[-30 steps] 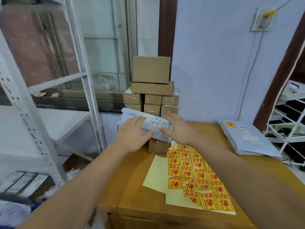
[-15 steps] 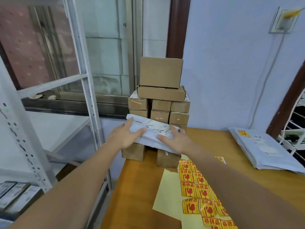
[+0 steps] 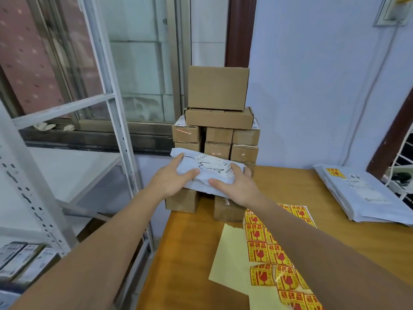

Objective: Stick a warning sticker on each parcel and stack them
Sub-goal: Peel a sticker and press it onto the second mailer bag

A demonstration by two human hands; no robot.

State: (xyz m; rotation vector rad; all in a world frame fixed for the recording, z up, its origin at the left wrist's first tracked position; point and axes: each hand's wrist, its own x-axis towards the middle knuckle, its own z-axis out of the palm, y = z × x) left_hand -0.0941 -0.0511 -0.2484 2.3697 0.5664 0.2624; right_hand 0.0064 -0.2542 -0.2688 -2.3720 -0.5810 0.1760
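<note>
I hold a soft white mailer parcel (image 3: 207, 170) with a shipping label and black scribble on top. My left hand (image 3: 173, 179) grips its left end and my right hand (image 3: 232, 186) grips its right end, thumbs on top. The parcel sits over two low cardboard boxes (image 3: 182, 201) at the table's far left corner, in front of a tall stack of brown cardboard boxes (image 3: 218, 121). A sheet of yellow and red fragile stickers (image 3: 271, 260) lies on the wooden table (image 3: 185, 265), partly under my right forearm.
A pile of white mailers (image 3: 362, 195) with a warning sticker lies at the table's right side. A white metal shelving frame (image 3: 111, 121) stands to the left of the table. Behind are a window and a wall.
Both hands have carried the white parcel slightly up and away toward the box stack. The view has tilted up and come closer.
</note>
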